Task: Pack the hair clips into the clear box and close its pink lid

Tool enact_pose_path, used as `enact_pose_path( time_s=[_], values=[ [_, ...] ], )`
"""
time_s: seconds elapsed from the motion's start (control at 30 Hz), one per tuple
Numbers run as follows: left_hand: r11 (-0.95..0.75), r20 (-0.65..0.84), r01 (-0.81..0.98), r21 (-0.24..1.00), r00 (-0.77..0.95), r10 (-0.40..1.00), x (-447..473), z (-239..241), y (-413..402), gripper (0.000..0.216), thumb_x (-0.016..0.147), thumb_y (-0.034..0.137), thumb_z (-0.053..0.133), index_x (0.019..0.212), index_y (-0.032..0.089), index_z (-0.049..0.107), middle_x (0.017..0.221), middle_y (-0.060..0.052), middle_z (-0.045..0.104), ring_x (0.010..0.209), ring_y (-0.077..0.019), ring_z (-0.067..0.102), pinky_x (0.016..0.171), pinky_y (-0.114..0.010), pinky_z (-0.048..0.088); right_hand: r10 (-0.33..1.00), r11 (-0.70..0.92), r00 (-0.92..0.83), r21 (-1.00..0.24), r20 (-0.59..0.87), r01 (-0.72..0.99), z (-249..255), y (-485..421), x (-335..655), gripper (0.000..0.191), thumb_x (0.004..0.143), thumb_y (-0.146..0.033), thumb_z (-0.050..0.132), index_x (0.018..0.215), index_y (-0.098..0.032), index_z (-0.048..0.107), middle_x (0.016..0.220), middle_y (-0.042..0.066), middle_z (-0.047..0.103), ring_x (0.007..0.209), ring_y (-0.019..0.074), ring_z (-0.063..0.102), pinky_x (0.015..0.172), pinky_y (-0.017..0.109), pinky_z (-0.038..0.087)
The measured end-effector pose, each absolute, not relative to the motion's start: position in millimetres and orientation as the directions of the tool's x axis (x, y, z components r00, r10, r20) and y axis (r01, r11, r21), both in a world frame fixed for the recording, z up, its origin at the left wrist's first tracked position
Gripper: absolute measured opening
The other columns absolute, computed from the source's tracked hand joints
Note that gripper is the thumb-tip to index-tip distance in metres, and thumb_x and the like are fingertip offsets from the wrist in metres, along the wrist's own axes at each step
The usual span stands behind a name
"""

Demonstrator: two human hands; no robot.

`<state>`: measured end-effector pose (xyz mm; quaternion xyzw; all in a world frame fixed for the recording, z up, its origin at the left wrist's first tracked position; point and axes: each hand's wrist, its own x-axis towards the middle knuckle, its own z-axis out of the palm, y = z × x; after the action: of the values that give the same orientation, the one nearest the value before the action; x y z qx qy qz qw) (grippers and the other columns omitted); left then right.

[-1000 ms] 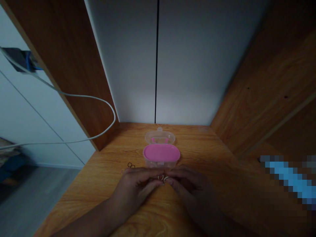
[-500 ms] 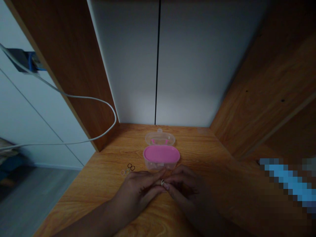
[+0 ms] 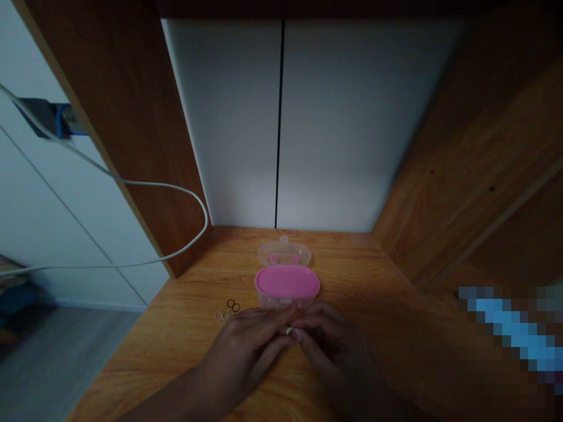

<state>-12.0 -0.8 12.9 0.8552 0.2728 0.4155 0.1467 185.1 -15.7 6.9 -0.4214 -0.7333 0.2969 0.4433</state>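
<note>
In the head view my left hand and my right hand meet fingertip to fingertip low in the middle. Between their pinched fingers is a small pale elastic band; how it loops around the fingertips is too small to make out. Just beyond the hands stands a clear plastic box with a pink inner lid, its clear outer lid folded back behind it. Left of the box lie several small ring-shaped elastic bands, among them a dark one and a pale one.
The wooden tabletop ends at a light panel at the back. Wooden side boards rise at both sides. A white cable loops in from the left. At the right edge a blue patch is pixelated.
The view has tilted slightly up, so everything sits a little lower. Both hands stay together; the pale band looks more bunched between the fingertips than before.
</note>
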Motion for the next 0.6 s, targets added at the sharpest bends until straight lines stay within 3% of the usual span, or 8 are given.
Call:
enact_pose_path(
  time_s=[0.17, 0.33, 0.47, 0.6],
  values=[
    [-0.774, 0.604, 0.402, 0.489, 0.484, 0.633, -13.5, 12.9, -0.6, 0.049, 0.095, 0.015, 0.058, 0.141, 0.030, 0.047, 0.105, -0.003, 0.076, 0.088, -0.0161, 0.073, 0.082, -0.028, 0.059, 0.840, 0.543, -0.285, -0.718, 0.462, 0.436, 8.5, -15.3, 187.4, 0.015, 0.091, -0.017, 0.059, 0.096, -0.025, 0.070, 0.096, 0.003, 0.070, 0.091, 0.0168, 0.068, 0.081, 0.028, 0.055],
    [-0.782, 0.600, 0.415, 0.465, 0.502, 0.623, -14.6, 16.6, 1.5, 0.043, 0.092, 0.015, 0.062, 0.133, 0.028, 0.055, 0.102, -0.003, 0.076, 0.087, -0.0160, 0.071, 0.083, -0.028, 0.058, 0.762, 0.636, -0.275, -0.594, 0.587, 0.493, 10.4, -16.6, 190.2, 0.013, 0.088, -0.015, 0.062, 0.094, -0.024, 0.069, 0.090, 0.002, 0.071, 0.084, 0.0159, 0.068, 0.077, 0.026, 0.055],
    [-0.789, 0.673, 0.493, 0.367, 0.445, 0.591, -16.1, 23.9, 2.9, 0.029, 0.090, 0.016, 0.064, 0.116, 0.027, 0.065, 0.107, -0.004, 0.073, 0.097, -0.0201, 0.067, 0.085, -0.035, 0.056, 0.793, 0.527, -0.002, -0.685, 0.609, 0.503, 10.0, -8.7, 196.2, 0.006, 0.090, -0.025, 0.063, 0.088, -0.024, 0.069, 0.085, 0.002, 0.067, 0.076, 0.0159, 0.064, 0.072, 0.027, 0.053],
    [-0.618, 0.678, 0.705, 0.347, 0.267, 0.685, -19.5, 19.7, 11.2, 0.036, 0.087, 0.022, 0.067, 0.122, 0.027, 0.064, 0.137, -0.012, 0.055, 0.124, -0.0315, 0.054, 0.099, -0.055, 0.049, 0.835, 0.381, 0.195, -0.796, 0.515, 0.471, 7.7, 7.6, 203.7, 0.018, 0.088, -0.039, 0.065, 0.084, -0.024, 0.072, 0.096, 0.005, 0.064, 0.086, 0.0202, 0.062, 0.077, 0.032, 0.053]
  ],
)
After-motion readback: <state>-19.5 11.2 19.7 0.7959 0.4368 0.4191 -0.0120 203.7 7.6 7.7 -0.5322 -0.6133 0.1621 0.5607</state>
